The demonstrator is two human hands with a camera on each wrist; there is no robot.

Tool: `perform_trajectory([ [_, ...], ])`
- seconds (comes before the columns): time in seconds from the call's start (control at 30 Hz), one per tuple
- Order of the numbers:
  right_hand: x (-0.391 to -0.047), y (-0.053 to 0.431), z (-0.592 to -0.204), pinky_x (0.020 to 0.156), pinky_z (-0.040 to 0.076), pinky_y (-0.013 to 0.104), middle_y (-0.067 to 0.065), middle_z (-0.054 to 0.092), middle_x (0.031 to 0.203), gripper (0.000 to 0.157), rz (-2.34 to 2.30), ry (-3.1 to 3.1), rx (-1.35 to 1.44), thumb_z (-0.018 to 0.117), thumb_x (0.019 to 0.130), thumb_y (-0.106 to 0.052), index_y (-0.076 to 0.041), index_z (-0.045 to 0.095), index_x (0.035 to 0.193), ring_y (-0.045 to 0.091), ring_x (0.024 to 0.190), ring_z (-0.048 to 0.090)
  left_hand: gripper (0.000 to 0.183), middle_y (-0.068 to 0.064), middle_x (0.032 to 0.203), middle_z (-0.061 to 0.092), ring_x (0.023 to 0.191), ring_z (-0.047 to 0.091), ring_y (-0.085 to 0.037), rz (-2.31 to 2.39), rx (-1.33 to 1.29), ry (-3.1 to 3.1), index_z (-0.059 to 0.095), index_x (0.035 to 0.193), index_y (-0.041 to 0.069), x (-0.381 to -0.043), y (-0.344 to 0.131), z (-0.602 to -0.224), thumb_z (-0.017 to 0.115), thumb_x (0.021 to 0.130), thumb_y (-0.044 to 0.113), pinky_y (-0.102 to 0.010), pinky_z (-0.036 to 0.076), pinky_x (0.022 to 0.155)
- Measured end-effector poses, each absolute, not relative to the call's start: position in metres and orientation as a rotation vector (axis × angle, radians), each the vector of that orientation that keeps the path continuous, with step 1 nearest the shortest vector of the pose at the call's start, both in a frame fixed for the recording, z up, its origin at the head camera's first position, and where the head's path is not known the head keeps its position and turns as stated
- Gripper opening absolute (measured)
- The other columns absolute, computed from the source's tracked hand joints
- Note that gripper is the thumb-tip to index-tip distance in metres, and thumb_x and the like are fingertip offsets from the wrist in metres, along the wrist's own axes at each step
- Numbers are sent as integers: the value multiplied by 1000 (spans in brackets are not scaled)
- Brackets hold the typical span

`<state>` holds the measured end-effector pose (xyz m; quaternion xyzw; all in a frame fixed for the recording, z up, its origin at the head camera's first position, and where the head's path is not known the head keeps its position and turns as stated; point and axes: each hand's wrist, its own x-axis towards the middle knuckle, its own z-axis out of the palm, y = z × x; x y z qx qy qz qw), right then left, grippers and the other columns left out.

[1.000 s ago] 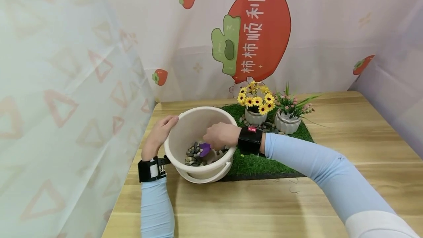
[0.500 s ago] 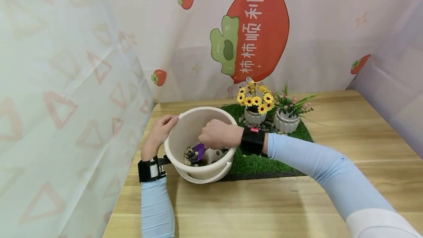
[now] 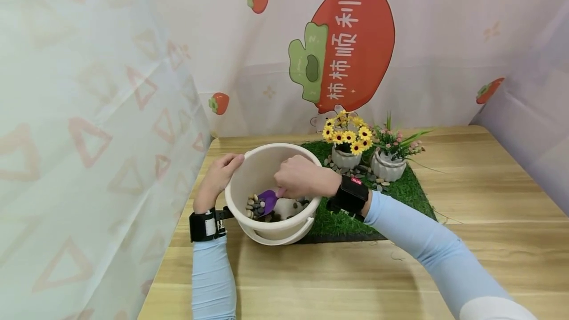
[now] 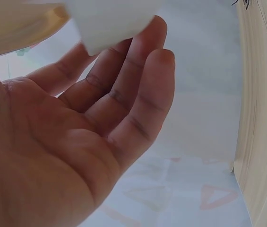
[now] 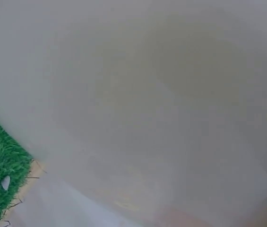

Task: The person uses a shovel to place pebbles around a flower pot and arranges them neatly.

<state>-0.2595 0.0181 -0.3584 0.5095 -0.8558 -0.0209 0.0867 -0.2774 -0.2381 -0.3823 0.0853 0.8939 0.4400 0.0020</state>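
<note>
A cream bucket with pebbles on its bottom stands on the table. At its left side my left hand grips the rim, thumb on top; the left wrist view shows that hand's curled fingers beneath the rim. Inside the bucket, my right hand is closed round the pink handle of a small purple toy shovel. Pebbles lie at and on the blade. The bucket's outer wall fills most of the right wrist view, leaving the right hand mostly out of sight there.
Behind and right of the bucket lies an artificial grass mat. On it stand a pot of yellow flowers and a pot of pink flowers, with loose pebbles around them. A printed curtain borders the wooden table.
The shovel has shifted left inside the bucket and pebbles are gathered at its blade. My right wrist has risen and turned slightly. My left hand keeps its hold on the rim.
</note>
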Motion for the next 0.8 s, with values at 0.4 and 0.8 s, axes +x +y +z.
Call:
perform_trajectory([
  [0.4,-253,40,-340,70,29,31,-9,53,62,32,193,-2661,1440,67,92,-40,-27,57,65,13,65,45,49,-21,110,69,85,68,-21,1396,294,2812,65,124,4,-279,-237,-381,46,103,45,-27,53,73],
  [0.8,-240,45,-340,74,28,34,-10,61,64,29,170,-2529,1311,66,92,-44,-25,63,70,14,68,38,49,-23,112,68,91,67,-25,1417,317,2785,63,124,2,-276,-239,-383,44,104,43,-28,52,77],
])
